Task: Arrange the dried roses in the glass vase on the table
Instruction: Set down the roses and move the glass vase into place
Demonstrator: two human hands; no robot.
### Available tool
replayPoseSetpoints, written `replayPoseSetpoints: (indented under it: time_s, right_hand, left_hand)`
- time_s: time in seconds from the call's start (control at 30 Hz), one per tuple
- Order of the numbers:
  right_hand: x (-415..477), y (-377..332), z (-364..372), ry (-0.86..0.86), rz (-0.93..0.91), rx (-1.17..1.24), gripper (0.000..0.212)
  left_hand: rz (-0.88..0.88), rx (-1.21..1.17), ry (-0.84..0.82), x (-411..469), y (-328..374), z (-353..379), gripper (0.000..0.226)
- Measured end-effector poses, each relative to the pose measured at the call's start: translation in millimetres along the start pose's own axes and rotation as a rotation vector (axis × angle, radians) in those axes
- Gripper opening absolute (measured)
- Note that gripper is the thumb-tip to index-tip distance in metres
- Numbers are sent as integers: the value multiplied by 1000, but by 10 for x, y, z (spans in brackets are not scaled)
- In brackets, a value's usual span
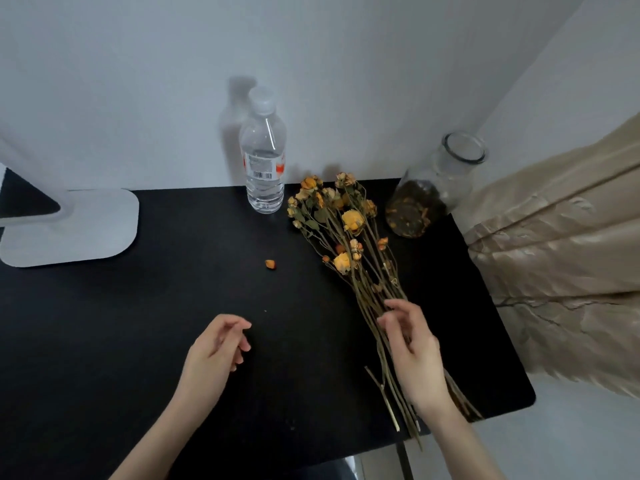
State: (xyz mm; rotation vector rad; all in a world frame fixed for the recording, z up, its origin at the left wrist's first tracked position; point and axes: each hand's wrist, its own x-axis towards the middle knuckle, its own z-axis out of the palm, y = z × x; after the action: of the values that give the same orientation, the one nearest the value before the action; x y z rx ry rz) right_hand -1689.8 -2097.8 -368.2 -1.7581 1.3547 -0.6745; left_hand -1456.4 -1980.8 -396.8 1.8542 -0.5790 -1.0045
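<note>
Well, the dried roses (pixel 346 237) are not yet in the glass vase (pixel 446 174). They lie as one loose bunch on the black table (pixel 138 341), stems running under the right hand (pixel 412 344) and heads fanned out beyond its fingertips. That hand sits over the stems with fingers spread and relaxed, clamped on nothing; I cannot tell whether it touches them. I judge it is there to sort out a stem or gather the bunch.

The left hand (pixel 214 348) hovers above bare tabletop, well apart from the stems, fingers loosely curled around nothing, probably waiting to help.

The vase stands farther out than the right hand, just past the flower heads, its mouth open and near enough for a short lift. Dark petal litter lies in its bottom.

By my count:
- one vase
- one water bottle (pixel 265 154), beyond the gap between the hands
- one fallen bud (pixel 270 264), ahead of the left hand
- two large yellow blooms among many smaller ones
- stems too crowded to count
</note>
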Motion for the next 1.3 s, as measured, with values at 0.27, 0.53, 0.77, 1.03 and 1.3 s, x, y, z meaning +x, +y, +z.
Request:
replayPoseSetpoints:
  time_s: [0.27, 0.53, 0.77, 1.03, 1.3]
  right_hand:
    - [287, -103, 562, -179, -236, 57, 22]
    - [513, -12, 782, -241, -357, 127, 16]
    - [868, -71, 305, 11, -390, 196, 9]
    - [1851, -227, -628, 578, -301, 63, 55]
    - [2311, -187, -649, 491, -255, 32, 76]
  left_hand:
    - [368, -4, -28, 223, -173, -82, 28]
    - [576, 93, -72, 347, -318, -30, 24]
    - [611, -73, -120, 616, 258, 612, 9]
    - [610, -90, -156, 1051, 1288, 1511, 72]
    - [561, 41, -321, 1695, 1648, 2234, 113]
